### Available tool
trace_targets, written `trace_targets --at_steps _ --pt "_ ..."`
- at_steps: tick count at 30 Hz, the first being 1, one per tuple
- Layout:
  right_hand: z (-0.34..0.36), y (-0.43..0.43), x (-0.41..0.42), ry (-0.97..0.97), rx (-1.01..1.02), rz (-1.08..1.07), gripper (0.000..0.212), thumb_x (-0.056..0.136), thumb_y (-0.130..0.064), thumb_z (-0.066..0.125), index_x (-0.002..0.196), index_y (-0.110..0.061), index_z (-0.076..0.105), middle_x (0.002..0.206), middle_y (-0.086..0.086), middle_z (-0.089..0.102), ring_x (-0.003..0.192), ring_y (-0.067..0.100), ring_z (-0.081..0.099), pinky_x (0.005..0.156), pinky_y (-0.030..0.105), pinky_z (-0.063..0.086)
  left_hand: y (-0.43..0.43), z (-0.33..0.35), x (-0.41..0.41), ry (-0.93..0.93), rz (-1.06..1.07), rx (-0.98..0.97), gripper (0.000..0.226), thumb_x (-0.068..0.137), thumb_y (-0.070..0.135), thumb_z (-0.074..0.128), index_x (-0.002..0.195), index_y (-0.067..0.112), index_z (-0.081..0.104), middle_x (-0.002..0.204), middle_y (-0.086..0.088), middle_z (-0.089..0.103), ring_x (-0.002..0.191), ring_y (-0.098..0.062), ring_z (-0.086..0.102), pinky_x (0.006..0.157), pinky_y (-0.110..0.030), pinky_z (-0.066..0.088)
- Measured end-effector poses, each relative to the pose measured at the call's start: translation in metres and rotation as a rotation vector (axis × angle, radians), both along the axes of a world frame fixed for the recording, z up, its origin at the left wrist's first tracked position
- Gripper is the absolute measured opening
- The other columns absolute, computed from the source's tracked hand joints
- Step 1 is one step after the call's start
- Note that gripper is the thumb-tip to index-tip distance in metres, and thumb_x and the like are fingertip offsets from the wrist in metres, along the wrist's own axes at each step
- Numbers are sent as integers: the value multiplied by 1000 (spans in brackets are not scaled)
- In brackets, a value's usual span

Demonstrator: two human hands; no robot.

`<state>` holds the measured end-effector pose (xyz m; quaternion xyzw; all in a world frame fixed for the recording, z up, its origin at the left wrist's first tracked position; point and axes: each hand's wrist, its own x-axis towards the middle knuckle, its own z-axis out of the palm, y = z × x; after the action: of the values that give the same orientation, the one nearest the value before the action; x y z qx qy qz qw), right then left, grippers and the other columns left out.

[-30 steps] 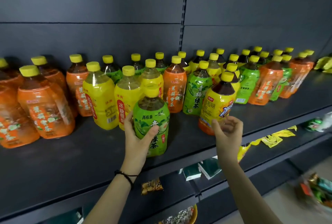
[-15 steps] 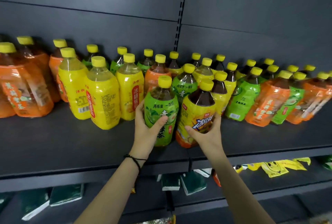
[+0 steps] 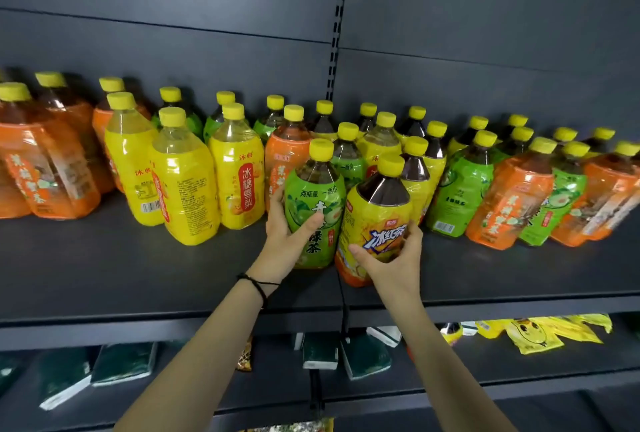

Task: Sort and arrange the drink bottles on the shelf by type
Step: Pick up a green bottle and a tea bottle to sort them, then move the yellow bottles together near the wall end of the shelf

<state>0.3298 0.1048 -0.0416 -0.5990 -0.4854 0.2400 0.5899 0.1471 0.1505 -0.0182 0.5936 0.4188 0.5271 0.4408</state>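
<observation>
A dark shelf [image 3: 138, 279] carries several yellow-capped drink bottles in mixed order. My left hand [image 3: 287, 241] grips a green-label tea bottle [image 3: 317, 203] standing at the front centre. Right beside it, my right hand [image 3: 391, 258] holds a yellow-and-orange iced tea bottle [image 3: 377, 220] that leans slightly left. Three clear-topped yellow-label bottles [image 3: 183, 186] stand to the left. Orange-label bottles [image 3: 45, 168] fill the far left. Green [image 3: 460, 189] and orange [image 3: 516, 199] bottles alternate on the right, tilted.
The front strip of the shelf on either side of my hands is bare. A lower shelf [image 3: 519, 362] holds dark green boxes [image 3: 121, 362] and yellow snack packets [image 3: 533, 334]. A slotted upright [image 3: 337, 26] divides the grey back panel.
My right hand has closed on the iced tea bottle, which now stands next to the green bottle. The view has swung to the left.
</observation>
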Motion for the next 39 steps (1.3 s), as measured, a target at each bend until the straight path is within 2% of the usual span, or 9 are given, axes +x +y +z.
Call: trace_targets --at_steps 4,7,11,16,19,29,32,37,39 --pt "1 -9 -5 -20 -30 -83 104 61 -44 86 145 -26 29 133 -6 38 130 12 36 108 34 34 -15 -2 -24 62 -101 35 71 86 42 63 144 41 22 147 12 36 128 8 39 110 -29 37" --pt "-5 -29 -15 63 -20 -184 75 67 -35 85 128 -22 44 121 -5 44 117 16 48 99 35 44 -26 -8 -53 64 72 59 27 93 12 56 116 27 58 116 6 63 106 -2 60 102 -40 46" --pt "-14 -63 -46 -26 93 -174 28 80 -22 76 89 -21 50 92 3 54 81 22 57 71 28 50 -38 -8 -101 14 303 61 13 91 11 62 97 22 65 90 1 71 91 -15 65 93 -44 50" --pt "6 -51 -107 -62 82 175 17 84 -14 72 92 -22 58 84 -3 63 75 3 60 66 12 47 -45 -2 -142 59 361 104 11 89 16 65 91 27 64 83 13 68 83 -5 62 84 -30 51" --pt "17 -27 -141 -92 60 322 23 85 -17 71 100 -30 59 95 -7 64 86 5 62 73 16 50 -42 -1 -167 152 378 122 14 90 22 64 104 22 61 93 13 66 84 2 61 79 -17 48" --pt "32 59 -236 -38 -2 361 64 79 -27 77 131 -34 39 127 -8 47 116 6 49 87 12 44 29 12 -269 187 419 81 54 88 36 65 134 18 45 137 0 47 121 -12 48 104 -39 42" --pt "26 69 -254 -54 13 260 77 74 -30 81 137 -31 35 132 -5 35 121 11 43 102 29 44 57 15 -283 151 379 73 64 80 49 68 133 31 38 140 5 37 128 -10 43 109 -44 38" --pt "15 77 -273 -85 -12 162 116 54 -56 84 146 -27 21 139 -8 20 138 20 26 113 48 34 83 16 -284 -14 218 -9 69 91 29 61 147 24 22 136 11 38 113 8 45 83 -3 44" --pt "15 81 -279 -91 -10 102 119 50 -59 84 146 -28 20 139 -6 21 138 19 24 114 49 32 89 10 -285 -41 161 -14 69 92 23 58 149 25 20 129 17 41 104 16 44 77 -1 44"
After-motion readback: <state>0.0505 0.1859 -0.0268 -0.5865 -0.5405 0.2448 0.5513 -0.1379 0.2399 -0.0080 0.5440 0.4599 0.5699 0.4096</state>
